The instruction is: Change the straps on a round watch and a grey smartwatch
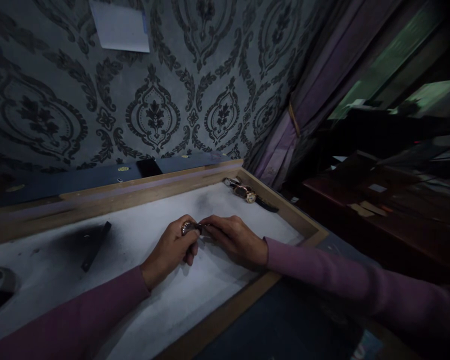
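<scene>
- The left hand (172, 248) is curled around a small round metal piece, which looks like a watch case (187, 228), pinched up near the thumb and forefinger so that only its shiny rim shows.
- The right hand (235, 239) lies low on the pad, its fingertips closed on the right side of the same piece; I cannot tell whether they grip a strap end, a tool or only the case edge.
- The case sits between the two hands, just above the white padded surface of a wooden-framed tray (217, 320), near the tray's middle.
- It looks small, hard and light, with polished metal that would probably be slippery; taking it by the rim, as the left hand does, seems safer than pressing on its face or back.
- If there is a crystal it would likely be fragile, so a gentle pinch over the soft pad seems wise.
- A complete wristwatch (249, 195) with a dark strap lies well apart in the tray's far right corner.
- A dark flat bar (96, 245) rests on the pad to the left, apart from both hands.
</scene>
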### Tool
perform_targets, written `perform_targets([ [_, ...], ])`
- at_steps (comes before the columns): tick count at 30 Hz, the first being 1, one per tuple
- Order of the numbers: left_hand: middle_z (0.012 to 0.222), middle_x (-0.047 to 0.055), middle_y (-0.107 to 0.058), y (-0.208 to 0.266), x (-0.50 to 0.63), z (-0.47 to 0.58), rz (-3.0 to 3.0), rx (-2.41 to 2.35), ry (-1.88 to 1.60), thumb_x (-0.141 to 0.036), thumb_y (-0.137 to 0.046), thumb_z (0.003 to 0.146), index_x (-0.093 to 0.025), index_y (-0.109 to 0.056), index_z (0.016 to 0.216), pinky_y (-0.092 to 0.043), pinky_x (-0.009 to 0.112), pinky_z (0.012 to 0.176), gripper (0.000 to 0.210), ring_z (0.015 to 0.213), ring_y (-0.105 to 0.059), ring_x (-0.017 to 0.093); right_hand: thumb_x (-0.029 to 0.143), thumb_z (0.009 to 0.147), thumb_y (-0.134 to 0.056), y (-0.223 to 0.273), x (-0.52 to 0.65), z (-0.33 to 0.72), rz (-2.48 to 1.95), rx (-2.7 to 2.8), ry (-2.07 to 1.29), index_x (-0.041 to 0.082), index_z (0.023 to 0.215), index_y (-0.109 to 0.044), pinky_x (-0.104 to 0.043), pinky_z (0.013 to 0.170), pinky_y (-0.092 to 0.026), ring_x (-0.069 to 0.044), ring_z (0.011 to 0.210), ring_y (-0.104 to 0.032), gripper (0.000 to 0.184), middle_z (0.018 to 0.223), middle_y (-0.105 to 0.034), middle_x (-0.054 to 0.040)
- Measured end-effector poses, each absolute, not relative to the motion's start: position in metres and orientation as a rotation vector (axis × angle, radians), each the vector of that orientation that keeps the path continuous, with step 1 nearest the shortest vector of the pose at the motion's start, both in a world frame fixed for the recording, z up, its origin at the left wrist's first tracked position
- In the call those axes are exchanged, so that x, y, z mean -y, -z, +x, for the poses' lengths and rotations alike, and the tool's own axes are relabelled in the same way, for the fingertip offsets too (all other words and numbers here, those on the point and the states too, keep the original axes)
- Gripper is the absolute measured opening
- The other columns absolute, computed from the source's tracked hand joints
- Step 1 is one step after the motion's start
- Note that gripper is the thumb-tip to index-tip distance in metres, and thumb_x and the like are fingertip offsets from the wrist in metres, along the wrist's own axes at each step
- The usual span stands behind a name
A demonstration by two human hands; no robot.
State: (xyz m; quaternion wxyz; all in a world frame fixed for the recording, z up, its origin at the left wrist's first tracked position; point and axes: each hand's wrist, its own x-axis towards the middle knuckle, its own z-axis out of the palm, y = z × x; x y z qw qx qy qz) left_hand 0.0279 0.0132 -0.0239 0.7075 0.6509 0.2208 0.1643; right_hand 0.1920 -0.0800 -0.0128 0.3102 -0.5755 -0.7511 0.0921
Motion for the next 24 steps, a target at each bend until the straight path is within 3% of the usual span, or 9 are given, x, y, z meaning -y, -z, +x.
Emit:
perform_targets([
  [24,0.049,-0.008,-0.053,0.0267,-0.0136,0.0284,1.448,-0.487,-0.372,-0.028,-0.05,0.085,-0.019,-0.047,0.079,-0.032,0.015,0.036,0.011,0.036,-0.047,0.006,0.022,0.1,-0.041,0.011,0.0806,0.191,-1.492,1.978,-0.24,0.014,0.105,-0.063,-0.022,0.057,-0.045,-0.012,0.056,-0.06,0.024,0.07,-0.067,-0.0035],
])
